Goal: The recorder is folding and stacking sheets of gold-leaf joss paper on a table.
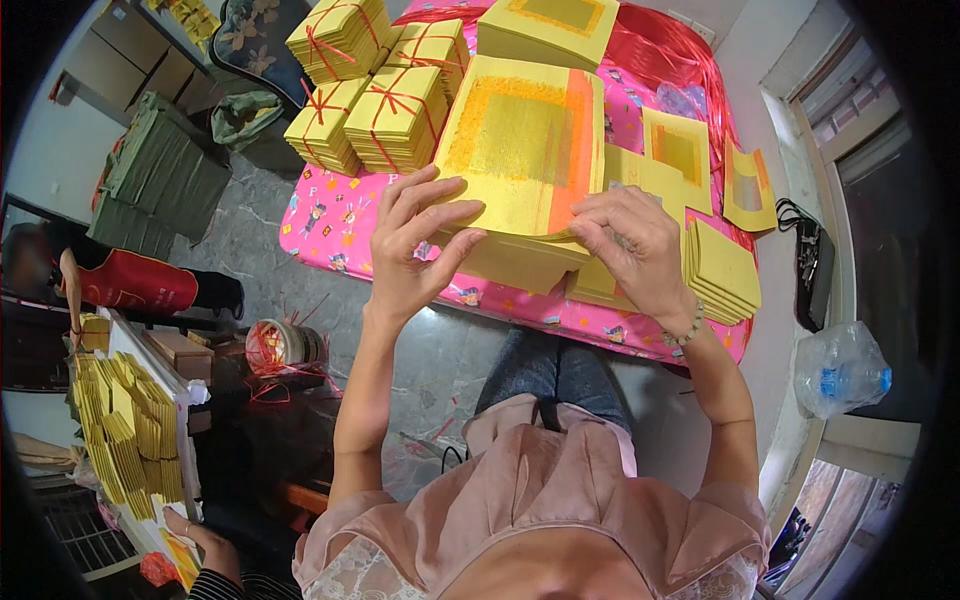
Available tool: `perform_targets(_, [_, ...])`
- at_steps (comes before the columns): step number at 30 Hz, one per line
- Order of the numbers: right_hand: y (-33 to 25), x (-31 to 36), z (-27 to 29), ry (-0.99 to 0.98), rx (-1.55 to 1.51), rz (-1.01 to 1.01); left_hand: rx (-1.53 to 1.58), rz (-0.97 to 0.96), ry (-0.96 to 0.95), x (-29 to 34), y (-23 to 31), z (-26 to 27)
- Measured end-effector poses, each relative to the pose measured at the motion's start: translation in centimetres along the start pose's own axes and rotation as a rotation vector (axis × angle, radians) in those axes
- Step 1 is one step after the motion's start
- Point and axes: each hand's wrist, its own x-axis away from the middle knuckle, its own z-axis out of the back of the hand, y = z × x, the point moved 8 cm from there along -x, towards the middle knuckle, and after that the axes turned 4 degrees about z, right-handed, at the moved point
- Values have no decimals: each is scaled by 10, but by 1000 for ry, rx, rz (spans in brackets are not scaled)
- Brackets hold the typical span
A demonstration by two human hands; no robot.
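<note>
A tall stack of yellow paper (510, 130), with an orange band and a gold-coloured patch on its top sheet, stands at the table's near edge. At its near left corner my left hand (412, 240) rests with fingers spread, the fingertips touching the paper. My right hand (638, 245), with a beaded bracelet (687, 325) on the wrist, pinches the near right corner of the top paper between thumb and fingers. How many sheets are in the pinch cannot be told. Loose yellow sheets (680, 150) lie to the right, beside a smaller fanned pile (722, 275).
Yellow paper bundles tied with red string (395, 110) stand on the pink table cover (330, 215). Red ribbon strands (670, 50) lie at the back right. A bucket (285, 345) sits on the floor. Other people work at a side table (185, 430) on the left.
</note>
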Motion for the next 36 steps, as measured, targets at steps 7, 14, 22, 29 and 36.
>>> perform_targets(7, [9, -5, 0, -32, -34, -141, -45, 17, -28, -7, 5, 0])
perform_targets(14, [6, -9, 2, -150, -38, -92, -44, 15, 21, -9, 4, 1])
perform_targets(22, [0, -11, 5, -198, -30, -69, -48, 11, 13, -11, 4, 0])
perform_targets(29, [13, -11, 2, -290, -111, -213, -110, -29, -64, -13, 13, 1])
perform_targets(36, [14, -14, 3, -288, -74, -183, -130, -42, -75, -16, 12, 1])
